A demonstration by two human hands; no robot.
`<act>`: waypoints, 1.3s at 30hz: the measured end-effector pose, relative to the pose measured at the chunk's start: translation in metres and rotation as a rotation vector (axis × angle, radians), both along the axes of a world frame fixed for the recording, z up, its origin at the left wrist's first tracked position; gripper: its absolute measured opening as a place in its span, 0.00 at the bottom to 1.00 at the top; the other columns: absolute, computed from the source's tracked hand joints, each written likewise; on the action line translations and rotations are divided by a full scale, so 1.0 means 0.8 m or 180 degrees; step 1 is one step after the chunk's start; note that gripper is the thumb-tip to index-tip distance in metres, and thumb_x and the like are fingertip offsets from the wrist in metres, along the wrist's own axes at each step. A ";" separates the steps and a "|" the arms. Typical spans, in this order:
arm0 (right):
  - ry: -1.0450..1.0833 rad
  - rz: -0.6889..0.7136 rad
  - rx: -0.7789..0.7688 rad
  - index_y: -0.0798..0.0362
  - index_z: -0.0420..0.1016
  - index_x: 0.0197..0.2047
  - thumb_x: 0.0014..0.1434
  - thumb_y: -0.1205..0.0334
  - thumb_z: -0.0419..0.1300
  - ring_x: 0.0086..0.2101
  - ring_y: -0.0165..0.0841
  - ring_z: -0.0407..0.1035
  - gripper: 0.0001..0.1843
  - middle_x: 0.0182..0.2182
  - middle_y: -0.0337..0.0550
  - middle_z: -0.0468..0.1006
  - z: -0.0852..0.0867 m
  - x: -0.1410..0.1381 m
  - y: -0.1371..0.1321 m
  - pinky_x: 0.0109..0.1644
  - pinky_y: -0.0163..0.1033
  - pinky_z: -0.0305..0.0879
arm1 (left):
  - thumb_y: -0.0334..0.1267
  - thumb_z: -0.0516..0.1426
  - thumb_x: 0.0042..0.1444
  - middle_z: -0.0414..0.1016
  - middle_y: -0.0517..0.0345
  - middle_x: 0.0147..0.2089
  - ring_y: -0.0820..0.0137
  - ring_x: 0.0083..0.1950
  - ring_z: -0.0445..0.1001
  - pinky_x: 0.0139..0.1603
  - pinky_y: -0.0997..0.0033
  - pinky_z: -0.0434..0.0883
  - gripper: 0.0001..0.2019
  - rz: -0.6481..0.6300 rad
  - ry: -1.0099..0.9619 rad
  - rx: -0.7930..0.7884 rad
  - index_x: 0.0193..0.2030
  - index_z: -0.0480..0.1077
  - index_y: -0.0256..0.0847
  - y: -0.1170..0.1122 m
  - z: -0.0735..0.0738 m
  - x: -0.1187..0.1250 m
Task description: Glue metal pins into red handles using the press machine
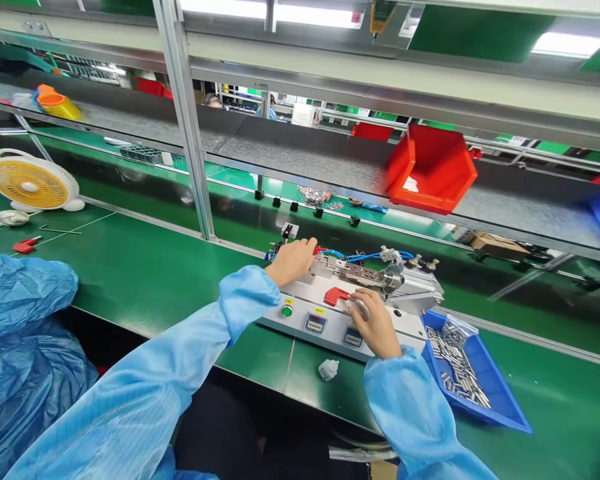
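A grey bench machine [300,327] with a green button, small counters and a metal spindle stands on the green table. My left hand [293,261] is at the machine's left end, its fingers curled down over a part that they mostly hide. A bit of red shows beside the fingertips. On the machine's top lies a red-handled tool [336,295] with a thin metal shaft. My right hand [375,323] is just right of it, thumb and fingers apart, the fingertips close to the shaft; whether they touch it I cannot tell.
Right of the machine sits a blue bin [505,400] with many metal pins. A small white bottle [329,369] lies in front. Overhead, a red bin [433,170] rests on the shelf [300,150]. A yellow fan [30,181] and another red-handled tool [26,245] are far left, near a blue-sleeved person [25,333].
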State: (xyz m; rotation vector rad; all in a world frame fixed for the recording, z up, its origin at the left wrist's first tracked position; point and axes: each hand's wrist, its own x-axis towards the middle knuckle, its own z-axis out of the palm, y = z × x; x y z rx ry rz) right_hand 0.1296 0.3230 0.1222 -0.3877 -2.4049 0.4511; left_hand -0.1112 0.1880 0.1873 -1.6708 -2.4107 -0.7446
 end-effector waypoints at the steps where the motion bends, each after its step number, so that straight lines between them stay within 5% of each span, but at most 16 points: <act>1: 0.0024 0.0012 -0.0033 0.47 0.79 0.50 0.68 0.53 0.58 0.54 0.48 0.75 0.12 0.52 0.53 0.79 0.002 0.015 -0.006 0.60 0.56 0.73 | 0.28 0.57 0.69 0.78 0.40 0.49 0.54 0.51 0.79 0.47 0.63 0.71 0.09 0.0025 0.0019 -0.0055 0.54 0.71 0.32 0.012 0.000 -0.003; 7: -0.0130 -0.0303 -0.0376 0.47 0.82 0.47 0.70 0.40 0.58 0.51 0.46 0.78 0.21 0.51 0.52 0.81 -0.005 0.128 -0.023 0.57 0.52 0.77 | 0.32 0.57 0.70 0.76 0.40 0.52 0.53 0.54 0.75 0.48 0.61 0.70 0.07 0.0158 0.0299 -0.0229 0.50 0.75 0.33 0.017 -0.032 -0.011; 11: -0.0115 -0.0472 -0.0721 0.48 0.83 0.44 0.67 0.35 0.58 0.48 0.47 0.79 0.25 0.48 0.54 0.83 -0.024 0.166 -0.022 0.48 0.49 0.81 | 0.36 0.53 0.75 0.76 0.43 0.52 0.55 0.55 0.73 0.50 0.59 0.69 0.11 0.0195 0.0496 -0.0106 0.50 0.78 0.37 0.005 -0.045 -0.010; 20: 0.0475 -0.1016 -0.0508 0.48 0.82 0.46 0.67 0.39 0.58 0.46 0.44 0.77 0.22 0.45 0.52 0.80 -0.052 0.125 -0.021 0.45 0.48 0.80 | 0.31 0.54 0.72 0.78 0.44 0.44 0.56 0.51 0.74 0.47 0.58 0.70 0.12 0.0228 0.0567 0.0135 0.41 0.79 0.36 0.022 -0.060 -0.005; 25: 0.0682 -0.1619 -0.0080 0.50 0.81 0.46 0.67 0.38 0.57 0.41 0.44 0.76 0.24 0.42 0.53 0.78 -0.081 0.118 -0.022 0.47 0.52 0.78 | 0.33 0.56 0.72 0.80 0.43 0.57 0.57 0.58 0.75 0.56 0.57 0.73 0.11 0.0086 0.0542 0.0388 0.55 0.77 0.36 -0.012 -0.077 0.002; 29: 0.0684 -0.1428 -0.0500 0.49 0.80 0.45 0.65 0.34 0.57 0.30 0.39 0.74 0.26 0.36 0.48 0.77 -0.083 0.122 -0.015 0.39 0.48 0.78 | 0.34 0.56 0.71 0.82 0.48 0.53 0.60 0.55 0.78 0.56 0.59 0.74 0.09 -0.0112 0.0579 0.0577 0.51 0.77 0.40 -0.051 -0.087 0.004; 32: 0.0649 -0.1370 -0.0861 0.46 0.80 0.42 0.59 0.30 0.60 0.30 0.41 0.75 0.27 0.34 0.46 0.79 -0.076 0.123 -0.005 0.38 0.48 0.78 | 0.36 0.55 0.71 0.82 0.51 0.45 0.62 0.46 0.79 0.48 0.62 0.75 0.08 -0.0379 0.0373 0.0614 0.46 0.76 0.42 -0.082 -0.112 0.017; 36: 0.0623 -0.1531 -0.1245 0.45 0.77 0.36 0.55 0.29 0.62 0.29 0.41 0.74 0.27 0.29 0.43 0.78 -0.063 0.121 -0.002 0.36 0.47 0.77 | 0.32 0.56 0.68 0.81 0.55 0.42 0.63 0.41 0.80 0.41 0.66 0.74 0.10 -0.0333 -0.0056 0.0008 0.54 0.72 0.43 -0.110 -0.152 0.039; 39: 0.0414 -0.1417 -0.1419 0.47 0.75 0.37 0.55 0.29 0.62 0.29 0.40 0.74 0.28 0.27 0.43 0.78 -0.057 0.122 -0.005 0.38 0.46 0.77 | 0.30 0.56 0.68 0.82 0.57 0.43 0.63 0.42 0.81 0.41 0.68 0.72 0.14 -0.0264 -0.0363 -0.0482 0.58 0.69 0.45 -0.117 -0.153 0.042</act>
